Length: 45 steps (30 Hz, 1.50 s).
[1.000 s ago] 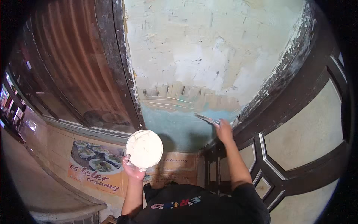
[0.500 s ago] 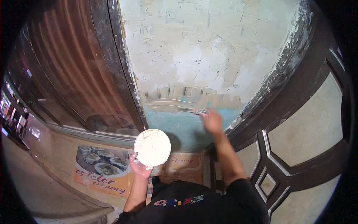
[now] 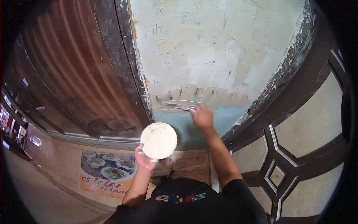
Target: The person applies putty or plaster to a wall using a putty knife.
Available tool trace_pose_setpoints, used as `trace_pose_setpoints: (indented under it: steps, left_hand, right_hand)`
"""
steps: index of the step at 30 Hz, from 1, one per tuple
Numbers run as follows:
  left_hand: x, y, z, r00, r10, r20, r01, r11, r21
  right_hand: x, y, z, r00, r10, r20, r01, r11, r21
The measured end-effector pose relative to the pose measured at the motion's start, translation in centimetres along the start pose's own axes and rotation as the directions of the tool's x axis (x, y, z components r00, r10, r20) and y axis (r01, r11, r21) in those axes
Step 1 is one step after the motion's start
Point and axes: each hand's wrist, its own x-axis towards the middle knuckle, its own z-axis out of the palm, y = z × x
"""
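Note:
My left hand point(image 3: 144, 159) grips a round tub point(image 3: 159, 141) from its lower left side, and white paste fills it close to the rim. Smears of the paste cling to the thumb and palm. In my right hand point(image 3: 203, 116) is a putty knife point(image 3: 180, 106), its blade pointing left against the wall point(image 3: 194, 56). The blade lies along the border between the pale filled part above and the bare light-blue strip point(image 3: 186, 118) below. A row of short, rough upright strokes and a thin curved ridge of filler show just above the knife.
A dark wooden frame point(image 3: 125, 56) with a reddish-brown curtain point(image 3: 67, 71) stands left of the wall. On the right is a dark panelled door point(image 3: 298, 123). A food banner point(image 3: 106, 173) lies low at the left.
My right hand and the putty knife have moved left along the wall. The whole view has shifted slightly, and the tub appears a little higher and further right.

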Motion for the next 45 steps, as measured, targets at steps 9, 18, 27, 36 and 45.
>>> trace_pose_setpoints:
  steps: [9,18,27,36,45]
  left_hand:
    - [0.3,4.6,-0.5,0.995,0.101,0.023,-0.100,0.995,-0.016]
    - [2.1,6.0,0.9,0.997,0.025,0.068,-0.028,0.999,0.039]
    - [1.8,5.4,-1.0,1.000,-0.013,0.021,0.011,0.999,0.052]
    - [1.6,5.0,-0.1,0.999,-0.035,0.041,0.033,0.998,0.054]
    - [1.5,3.6,-1.2,0.999,-0.010,0.050,0.007,0.999,0.054]
  right_hand:
    - [-4.8,8.8,-4.7,1.000,0.018,0.007,-0.019,0.991,0.134]
    - [0.6,2.2,-2.6,0.970,0.238,0.054,-0.237,0.971,-0.031]
    - [-0.8,1.3,-4.4,0.997,0.082,0.008,-0.082,0.965,0.249]
    - [-0.7,7.8,-5.0,0.984,0.177,-0.034,-0.180,0.967,-0.182]
    - [-4.0,7.5,-8.7,0.985,0.172,0.011,-0.172,0.984,0.052]
